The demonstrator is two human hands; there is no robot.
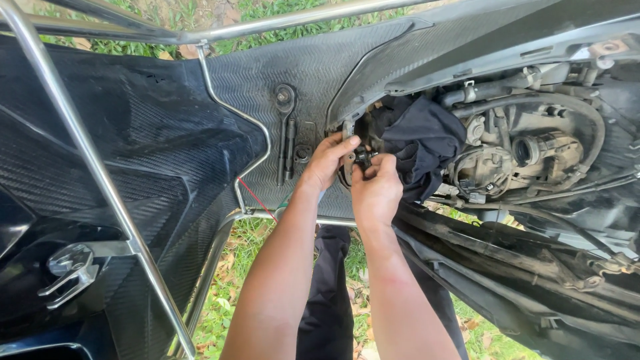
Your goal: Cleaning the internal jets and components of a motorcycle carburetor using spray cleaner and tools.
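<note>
Both my hands meet at an opening in the scooter's black body panel (313, 73). My left hand (328, 161) grips the metal edge of the opening with thumb and fingers. My right hand (377, 190) pinches a small dark metal part (363, 155) just beside it. A dark cloth (423, 143) is stuffed into the opening right of my fingers, touching my right hand. The exposed engine parts (527, 157) with hoses and a round intake lie further right.
A ratchet wrench (285, 130) and a socket (303, 155) rest on the ribbed footboard left of my hands. A chrome guard bar (80, 147) crosses the left side. A folding footpeg (70, 267) sits lower left. Grass shows below.
</note>
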